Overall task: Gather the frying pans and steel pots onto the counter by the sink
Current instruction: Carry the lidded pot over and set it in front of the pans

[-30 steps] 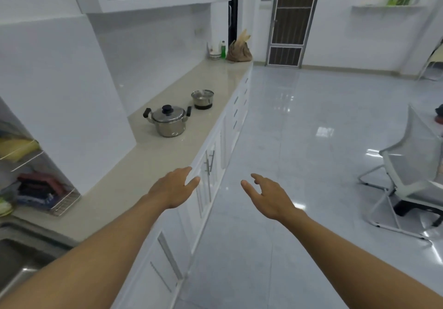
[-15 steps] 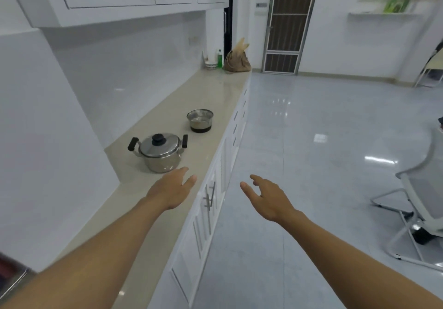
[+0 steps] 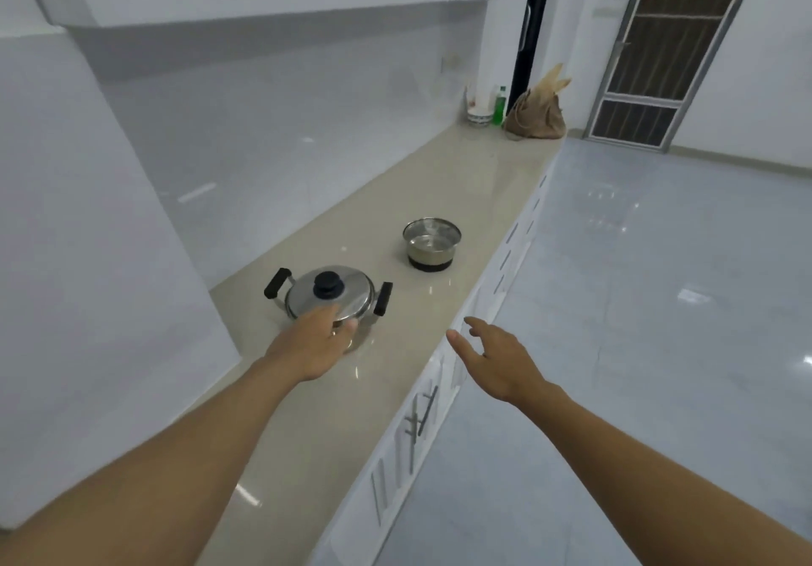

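Note:
A lidded steel pot (image 3: 329,293) with two black side handles and a black knob stands on the beige counter (image 3: 439,178). Beyond it sits a smaller open steel pot (image 3: 432,238) with a dark base. My left hand (image 3: 314,341) is stretched over the near side of the lidded pot, fingers apart, covering its front; it holds nothing. My right hand (image 3: 496,356) hovers open above the counter's front edge, to the right of the lidded pot and apart from it.
White wall cabinets hang above the counter; a white panel (image 3: 88,258) stands at the left. At the counter's far end sit a brown bag (image 3: 536,112), a green bottle (image 3: 498,104) and a white cup. Drawer fronts with metal handles (image 3: 422,411) line the counter's edge beside the tiled floor.
The view has moved forward along the counter; the sink and rack have left the frame. Both pots are closer, and my left hand now reaches the lidded pot's near side.

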The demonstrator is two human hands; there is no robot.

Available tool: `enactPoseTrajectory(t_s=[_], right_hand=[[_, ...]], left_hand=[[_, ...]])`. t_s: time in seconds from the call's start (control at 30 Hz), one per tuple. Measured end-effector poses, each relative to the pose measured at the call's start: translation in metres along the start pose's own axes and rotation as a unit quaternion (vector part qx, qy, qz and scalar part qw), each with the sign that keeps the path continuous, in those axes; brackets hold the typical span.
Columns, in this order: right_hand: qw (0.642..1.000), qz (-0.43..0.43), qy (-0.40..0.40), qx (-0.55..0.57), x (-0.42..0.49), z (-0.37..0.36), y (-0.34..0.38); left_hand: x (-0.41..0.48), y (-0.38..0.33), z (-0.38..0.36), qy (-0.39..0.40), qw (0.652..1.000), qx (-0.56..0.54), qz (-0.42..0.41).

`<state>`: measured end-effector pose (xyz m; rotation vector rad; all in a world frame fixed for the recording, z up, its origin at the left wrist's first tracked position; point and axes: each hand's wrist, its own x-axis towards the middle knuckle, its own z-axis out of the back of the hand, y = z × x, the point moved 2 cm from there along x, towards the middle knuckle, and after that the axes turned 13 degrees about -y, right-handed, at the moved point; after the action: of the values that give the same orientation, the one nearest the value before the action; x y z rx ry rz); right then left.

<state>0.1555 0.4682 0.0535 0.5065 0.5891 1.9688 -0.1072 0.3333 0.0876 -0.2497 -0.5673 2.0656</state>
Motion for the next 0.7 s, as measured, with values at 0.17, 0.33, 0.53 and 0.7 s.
enactPoseTrajectory(t_s=[0.17,0.33,0.53,0.7], right_hand=[[0.997,0.042,0.062,0.013,0.071,-0.023,0.002],[0.991,0.077,0.104,0.023,0.119,-0.059,0.012],[0.987,0.081,0.134,0.021,0.165,-0.106,0.029],[0.984,0.077,0.155,0.032,0.188,-0.143,0.042]], left_hand=[[0.035,0.011,-0.006,-0.025,0.998,0.014,0.057],[0.060,0.033,-0.009,-0.047,0.993,0.052,0.098],[0.114,0.070,-0.009,-0.057,0.990,0.065,0.113],[0.159,0.102,-0.020,-0.073,0.985,0.097,0.125]])
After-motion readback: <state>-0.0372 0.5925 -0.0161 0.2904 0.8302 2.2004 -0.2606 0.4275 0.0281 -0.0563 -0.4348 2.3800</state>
